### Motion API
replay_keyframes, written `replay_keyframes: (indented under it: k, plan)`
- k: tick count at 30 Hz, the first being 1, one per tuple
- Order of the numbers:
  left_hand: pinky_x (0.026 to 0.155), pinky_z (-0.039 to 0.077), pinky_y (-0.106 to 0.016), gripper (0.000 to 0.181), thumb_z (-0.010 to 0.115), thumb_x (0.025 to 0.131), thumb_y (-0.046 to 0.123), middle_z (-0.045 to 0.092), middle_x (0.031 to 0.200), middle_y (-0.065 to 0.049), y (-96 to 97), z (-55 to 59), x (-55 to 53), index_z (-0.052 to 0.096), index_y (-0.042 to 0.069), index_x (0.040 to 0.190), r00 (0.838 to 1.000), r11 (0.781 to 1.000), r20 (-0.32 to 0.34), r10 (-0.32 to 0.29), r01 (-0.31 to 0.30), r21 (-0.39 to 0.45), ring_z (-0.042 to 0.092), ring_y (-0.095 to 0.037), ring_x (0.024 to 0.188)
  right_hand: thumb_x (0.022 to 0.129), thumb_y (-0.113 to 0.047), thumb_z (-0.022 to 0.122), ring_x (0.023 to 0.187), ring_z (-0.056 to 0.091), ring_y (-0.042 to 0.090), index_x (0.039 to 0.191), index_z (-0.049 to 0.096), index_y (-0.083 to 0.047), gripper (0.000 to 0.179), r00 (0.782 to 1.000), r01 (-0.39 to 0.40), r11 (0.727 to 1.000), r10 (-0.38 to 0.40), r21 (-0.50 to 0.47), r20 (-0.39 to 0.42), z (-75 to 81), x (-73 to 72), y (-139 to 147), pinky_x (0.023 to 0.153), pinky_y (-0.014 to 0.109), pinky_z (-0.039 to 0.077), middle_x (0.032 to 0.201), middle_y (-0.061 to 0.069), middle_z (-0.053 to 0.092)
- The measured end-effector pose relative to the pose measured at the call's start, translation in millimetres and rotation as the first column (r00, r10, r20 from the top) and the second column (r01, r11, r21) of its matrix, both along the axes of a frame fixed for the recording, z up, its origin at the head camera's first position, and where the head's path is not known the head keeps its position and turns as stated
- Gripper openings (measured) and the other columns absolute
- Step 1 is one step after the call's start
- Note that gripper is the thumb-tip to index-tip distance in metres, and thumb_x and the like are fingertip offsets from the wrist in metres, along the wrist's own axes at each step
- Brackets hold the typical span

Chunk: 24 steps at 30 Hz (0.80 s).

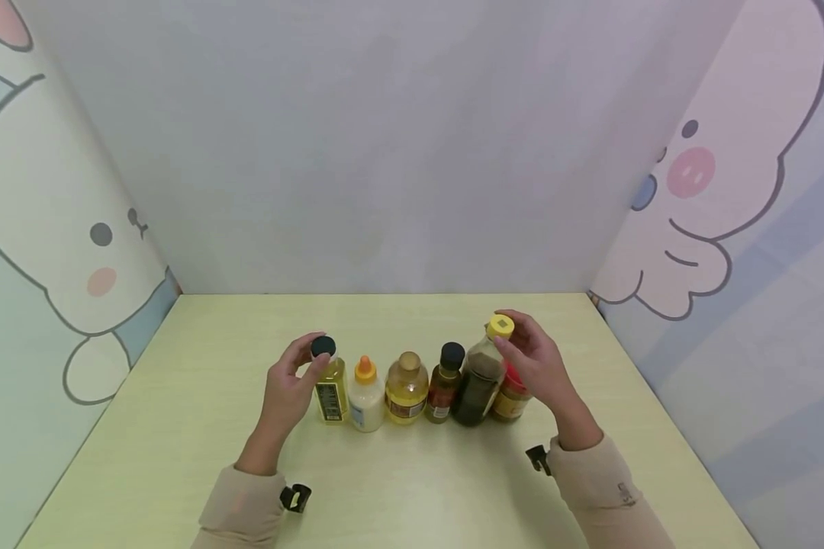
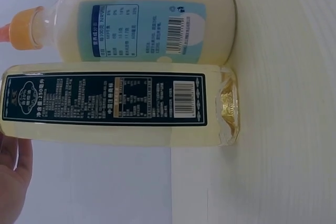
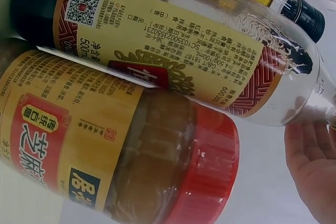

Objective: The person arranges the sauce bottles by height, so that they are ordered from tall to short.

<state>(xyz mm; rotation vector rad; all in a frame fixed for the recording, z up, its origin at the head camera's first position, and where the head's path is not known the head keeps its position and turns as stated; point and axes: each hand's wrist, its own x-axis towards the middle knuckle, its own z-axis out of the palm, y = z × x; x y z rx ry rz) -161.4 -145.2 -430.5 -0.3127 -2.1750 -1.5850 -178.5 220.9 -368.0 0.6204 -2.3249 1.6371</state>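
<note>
Head view: six containers stand upright in a row across the table [image 1: 412, 488]; the left hand [image 1: 287, 393] is partly closed at the row's left end, thumb and fingers pinching the black cap [image 1: 323, 347] of an oil bottle [image 1: 332, 393]; the right hand [image 1: 541, 366] is curled likewise round the yellow cap [image 1: 501, 326] of a dark bottle [image 1: 479, 381], second from the right; between these stand a squeeze bottle [image 1: 367, 402], a round bottle [image 1: 407, 396] and a small brown bottle [image 1: 442, 393]; a red-lidded jar [image 1: 510, 398] stands at the right end, just beside the dark bottle.

The step in hand looks like gripping or straightening both bottles by their tops; the next move seems to call for a steady hold and care not to knock the neighbours.

The oil bottle's label gives 净含量:250毫升 and 中国驰名商标, above a barcode; the squeeze bottle's blue label carries a nutrition table, with NRV% legible, and a barcode; the dark bottle's shows 净含量 500, GB/T 18187 and a QR code; the jar reads 传统石磨 and 芝麻, the next character being cut off; smaller print is too blurred to trust.
</note>
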Motion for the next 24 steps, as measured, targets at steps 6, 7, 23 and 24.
replay_keyframes:
  k: [6,7,23,24]
  plan:
    - [0.088,0.043,-0.014,0.032,0.062,0.096,0.008,0.065,0.110,-0.013,0.0,0.0,0.1,0.057,0.003,0.128,1.000,1.000,0.002,-0.002,0.002,-0.011,0.057,-0.010,0.100,0.096,0.000,0.059,0.104,0.058,0.005,0.130,0.048,0.009,0.036,1.000,0.005,1.000,-0.005,-0.017,0.004,-0.1,-0.6,-1.1,0.092,0.018,0.045,0.117,0.022,0.058]
    - [0.088,0.043,-0.014,0.032,0.062,0.096,0.007,0.065,0.109,-0.013,0.0,-0.1,0.0,0.057,0.002,0.128,1.000,1.000,0.002,-0.003,0.003,-0.011,0.057,-0.010,0.100,0.096,0.000,0.059,0.104,0.058,0.005,0.130,0.048,0.009,0.036,1.000,0.005,1.000,-0.005,-0.018,0.004,-0.1,-0.7,-1.1,0.092,0.018,0.045,0.117,0.021,0.058]
    - [0.084,0.045,-0.013,0.034,0.065,0.095,0.011,0.066,0.110,-0.013,-0.6,1.7,0.7,0.057,0.004,0.128,1.000,1.000,0.016,0.001,0.000,-0.023,0.058,-0.015,0.100,0.098,-0.001,0.057,0.103,0.058,0.004,0.130,0.050,0.009,0.035,0.997,0.050,0.999,-0.049,-0.016,0.052,5.8,4.4,-6.0,0.090,0.016,0.045,0.120,0.025,0.060]
    - [0.084,0.044,-0.013,0.034,0.064,0.096,0.011,0.066,0.111,-0.013,-0.7,1.4,0.4,0.057,0.004,0.128,1.000,1.000,0.017,0.000,0.000,-0.026,0.058,-0.016,0.100,0.098,-0.002,0.057,0.103,0.058,0.004,0.130,0.050,0.009,0.035,0.997,0.052,0.999,-0.051,-0.016,0.055,5.8,4.4,-6.1,0.090,0.016,0.045,0.120,0.025,0.059]
